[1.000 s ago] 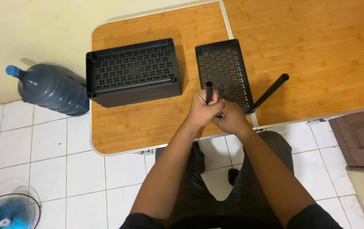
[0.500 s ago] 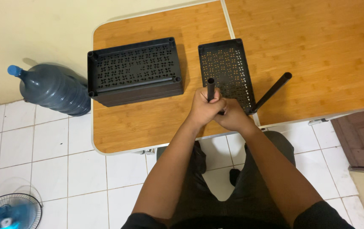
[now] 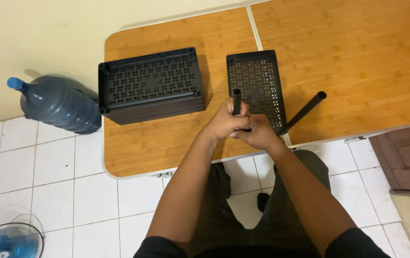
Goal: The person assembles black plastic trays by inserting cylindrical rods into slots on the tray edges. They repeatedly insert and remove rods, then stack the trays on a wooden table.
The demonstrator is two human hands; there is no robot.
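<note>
Rising from the left hand (image 3: pixel 226 122) grip, black tube (image 3: pixel 237 98); right hand (image 3: pixel 257 134) clasped beside.

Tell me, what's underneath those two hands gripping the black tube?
Under the left hand and right hand lies the near corner of a perforated black tray. The black tube rises there; its lower end and socket are covered.

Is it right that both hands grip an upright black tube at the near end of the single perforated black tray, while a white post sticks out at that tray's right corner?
Not quite: the post is black, not white, as the head view shows. The rest holds: the left hand and right hand grip the upright black tube at the near end of the perforated black tray.
</note>
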